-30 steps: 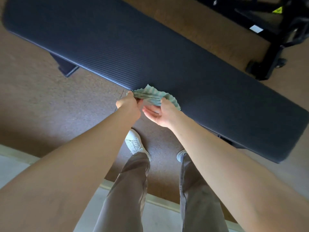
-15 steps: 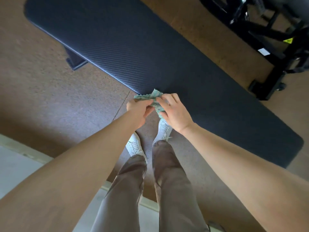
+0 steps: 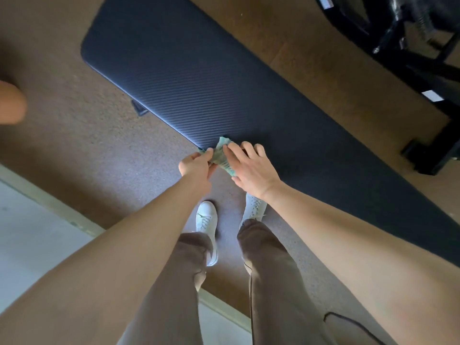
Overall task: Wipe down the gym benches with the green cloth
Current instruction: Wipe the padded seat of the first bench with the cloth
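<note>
While bunched, cloth (image 3: 220,155) between both hands (image 3: 195,166) (image 3: 254,174)

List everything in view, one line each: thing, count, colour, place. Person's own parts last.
gym bench: one, dark navy, diagonal from upper left to lower right.
green cloth: one, pale green, bunched at the bench's near edge.
equipment frame: one, black, upper right beyond the bench.
floor: brown speckled; paler strip lower left.
blurred shape: one, skin-toned, left edge; cannot tell what.
shoes: two, white, on the floor before the bench.
trousers: taupe, bottom centre.
left hand: pinches the cloth's left end.
right hand: fingers lie fairly straight over the cloth.
</note>
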